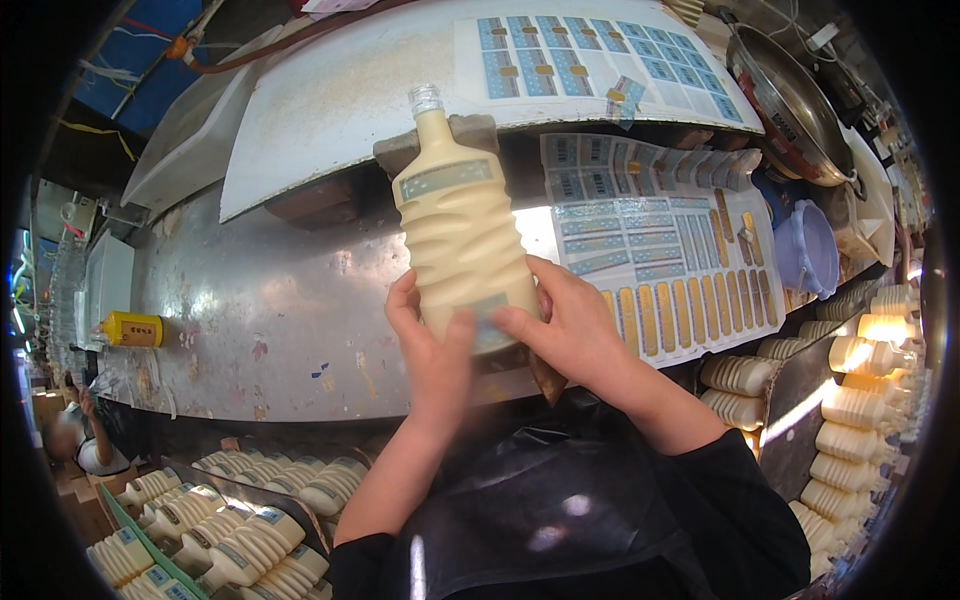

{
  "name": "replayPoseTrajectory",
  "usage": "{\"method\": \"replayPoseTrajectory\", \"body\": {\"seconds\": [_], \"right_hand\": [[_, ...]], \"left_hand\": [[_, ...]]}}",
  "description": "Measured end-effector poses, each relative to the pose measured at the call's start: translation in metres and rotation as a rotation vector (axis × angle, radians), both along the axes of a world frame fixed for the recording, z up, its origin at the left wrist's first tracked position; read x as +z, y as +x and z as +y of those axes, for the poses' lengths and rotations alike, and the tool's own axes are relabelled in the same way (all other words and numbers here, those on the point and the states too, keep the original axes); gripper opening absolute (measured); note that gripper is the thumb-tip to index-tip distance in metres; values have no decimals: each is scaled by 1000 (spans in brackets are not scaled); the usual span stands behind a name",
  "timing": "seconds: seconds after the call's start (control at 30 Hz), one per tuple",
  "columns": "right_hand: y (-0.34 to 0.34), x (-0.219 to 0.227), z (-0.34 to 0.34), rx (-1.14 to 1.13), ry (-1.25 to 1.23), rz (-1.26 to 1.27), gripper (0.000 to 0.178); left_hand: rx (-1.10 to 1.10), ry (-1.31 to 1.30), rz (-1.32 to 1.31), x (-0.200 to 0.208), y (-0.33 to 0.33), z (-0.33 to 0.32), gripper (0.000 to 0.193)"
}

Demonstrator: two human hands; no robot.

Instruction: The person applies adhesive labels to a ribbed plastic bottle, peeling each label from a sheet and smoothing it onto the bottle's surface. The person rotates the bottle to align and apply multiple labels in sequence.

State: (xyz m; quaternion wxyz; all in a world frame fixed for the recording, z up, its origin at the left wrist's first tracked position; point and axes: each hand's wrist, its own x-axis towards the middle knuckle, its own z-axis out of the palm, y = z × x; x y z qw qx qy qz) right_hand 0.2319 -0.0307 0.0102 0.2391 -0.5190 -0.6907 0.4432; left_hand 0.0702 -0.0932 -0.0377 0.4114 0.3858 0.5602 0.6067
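Observation:
A cream-coloured bottle (pixel 465 235) with wavy ridged sides and a clear threaded neck lies in front of me, its neck pointing away. Its neck end rests on a grey block (pixel 472 133). A blue-grey patterned label (pixel 446 181) sits across the shoulder; a smaller label (pixel 487 305) is near the base. My left hand (pixel 436 335) grips the lower left side, slightly blurred, with the thumb on the small label. My right hand (pixel 575 322) holds the lower right side, its thumb pressing the same label's edge. Fingers beneath the bottle are partly hidden.
Label sheets (pixel 640 225) with blue and gold pieces lie to the right, more (pixel 560 60) on a white board (pixel 340 90). Far right are a metal pan (pixel 790 95) and lilac bucket (pixel 808 250). Similar bottles (pixel 245 545) fill boxes on both sides. A yellow bottle (pixel 133 329) lies left.

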Motion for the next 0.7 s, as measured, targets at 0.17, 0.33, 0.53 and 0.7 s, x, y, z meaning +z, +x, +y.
{"method": "replayPoseTrajectory", "body": {"seconds": [0.17, 0.33, 0.53, 0.7], "right_hand": [[0, -4, -1, -4, 7, 13, 67], [2, 5, 0, 27, -14, -23, 56], [13, 0, 5, 53, -228, 140, 58], [7, -4, 0, 35, -84, 60, 64]], "left_hand": [[-10, 6, 11, 0, 1, 0, 73], [24, 36, -5, -5, -1, 3, 69], [-73, 157, -88, -19, -10, -6, 73], [-52, 58, 53, -8, -6, -6, 79]]}}
